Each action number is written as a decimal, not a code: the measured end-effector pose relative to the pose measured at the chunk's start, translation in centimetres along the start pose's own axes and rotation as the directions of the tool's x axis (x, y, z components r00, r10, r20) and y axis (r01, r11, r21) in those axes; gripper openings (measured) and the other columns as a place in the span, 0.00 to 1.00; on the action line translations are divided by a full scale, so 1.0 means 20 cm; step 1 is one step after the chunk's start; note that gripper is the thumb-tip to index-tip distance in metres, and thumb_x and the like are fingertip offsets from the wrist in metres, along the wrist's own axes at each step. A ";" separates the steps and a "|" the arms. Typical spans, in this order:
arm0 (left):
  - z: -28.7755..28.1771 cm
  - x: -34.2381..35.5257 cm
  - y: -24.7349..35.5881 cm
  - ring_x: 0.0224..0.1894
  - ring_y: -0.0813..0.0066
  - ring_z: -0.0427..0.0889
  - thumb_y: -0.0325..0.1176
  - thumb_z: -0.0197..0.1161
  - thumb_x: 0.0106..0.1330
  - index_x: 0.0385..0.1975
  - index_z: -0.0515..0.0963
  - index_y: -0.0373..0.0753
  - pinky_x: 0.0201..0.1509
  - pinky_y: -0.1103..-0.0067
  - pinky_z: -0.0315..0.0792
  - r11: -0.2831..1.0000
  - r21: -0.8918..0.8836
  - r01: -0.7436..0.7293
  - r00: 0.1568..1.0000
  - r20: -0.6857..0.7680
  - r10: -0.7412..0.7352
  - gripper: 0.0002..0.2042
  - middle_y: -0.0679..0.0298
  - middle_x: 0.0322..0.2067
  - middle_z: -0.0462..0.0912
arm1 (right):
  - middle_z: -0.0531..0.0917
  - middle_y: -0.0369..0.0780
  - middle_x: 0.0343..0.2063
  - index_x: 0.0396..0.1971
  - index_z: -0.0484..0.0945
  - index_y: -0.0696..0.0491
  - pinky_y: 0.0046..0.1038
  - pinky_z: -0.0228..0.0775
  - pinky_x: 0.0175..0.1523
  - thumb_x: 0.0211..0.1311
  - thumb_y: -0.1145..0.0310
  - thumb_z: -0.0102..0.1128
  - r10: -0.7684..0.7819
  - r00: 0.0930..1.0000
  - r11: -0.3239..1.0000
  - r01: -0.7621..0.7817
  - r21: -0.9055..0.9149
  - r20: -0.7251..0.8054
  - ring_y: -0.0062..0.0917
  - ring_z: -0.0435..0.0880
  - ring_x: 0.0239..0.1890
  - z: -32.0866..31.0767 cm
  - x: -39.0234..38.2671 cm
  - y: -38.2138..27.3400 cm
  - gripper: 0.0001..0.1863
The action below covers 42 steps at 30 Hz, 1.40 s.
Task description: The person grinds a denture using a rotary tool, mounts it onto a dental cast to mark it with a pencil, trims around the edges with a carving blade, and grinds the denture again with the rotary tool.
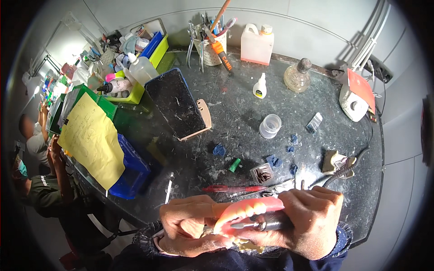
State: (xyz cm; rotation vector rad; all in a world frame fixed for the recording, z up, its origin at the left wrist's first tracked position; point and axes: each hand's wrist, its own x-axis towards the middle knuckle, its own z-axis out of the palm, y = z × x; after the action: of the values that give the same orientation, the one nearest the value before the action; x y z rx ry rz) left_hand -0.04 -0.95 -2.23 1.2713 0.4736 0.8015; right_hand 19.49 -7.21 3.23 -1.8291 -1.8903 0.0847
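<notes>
Close to my body at the bottom of the view, my left hand point(186, 223) grips one end of a denture point(227, 218) with a pink base and pale teeth. My right hand point(312, 221) is closed around a dark rotary handpiece point(276, 221). Its grey bit point(242, 225) points left, within the curve of the denture; I cannot tell whether it touches the base. Below the hands shows a yellowish piece point(247, 245), partly hidden. Just beyond the denture lies a red pen point(233, 189), next to a small clear box of brown strips point(262, 173).
Blue scraps point(274, 161), a green piece point(234, 165) and a clear cup point(270, 126) sit mid-table. A dark phone-like slab point(175, 104) lies left of them. Bottles and a tool pot point(211, 55) line the back. A yellow sheet point(92, 140) covers bins at left, near other people.
</notes>
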 end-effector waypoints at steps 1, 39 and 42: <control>0.01 -0.01 0.00 0.25 0.76 0.79 0.24 0.71 0.47 0.41 0.76 0.23 0.27 0.81 0.69 1.000 -0.002 -0.001 1.000 0.006 0.001 0.20 0.50 0.29 0.82 | 0.69 0.31 0.04 0.11 0.75 0.51 0.20 0.59 0.17 0.28 0.41 0.74 -0.035 0.999 0.998 0.035 0.047 -0.015 0.21 0.72 0.07 0.01 0.00 0.01 0.27; 0.02 0.03 0.03 0.28 0.62 0.83 0.22 0.56 0.58 0.48 0.63 0.28 0.30 0.75 0.78 0.938 0.246 -0.243 0.965 -0.037 0.259 0.17 0.44 0.26 0.80 | 0.83 0.38 0.18 0.22 0.82 0.57 0.16 0.68 0.25 0.31 0.62 0.80 0.098 0.984 0.609 -0.178 0.773 0.150 0.16 0.80 0.19 0.00 0.05 0.02 0.19; 0.07 0.03 0.09 0.39 0.55 0.82 0.16 0.59 0.56 0.42 0.67 0.22 0.40 0.72 0.80 0.966 -0.087 -0.242 0.963 -0.143 0.229 0.14 0.41 0.32 0.79 | 0.75 0.32 0.09 0.13 0.77 0.54 0.18 0.56 0.18 0.25 0.43 0.75 0.118 0.988 0.612 -0.149 0.777 0.096 0.15 0.71 0.12 0.05 0.04 0.06 0.28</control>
State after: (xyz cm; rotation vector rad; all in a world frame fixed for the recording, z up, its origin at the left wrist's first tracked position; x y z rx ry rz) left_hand 0.79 -1.22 -0.05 1.1965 0.3844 1.1029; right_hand 20.14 -6.13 2.13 -1.3165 -1.3638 0.8697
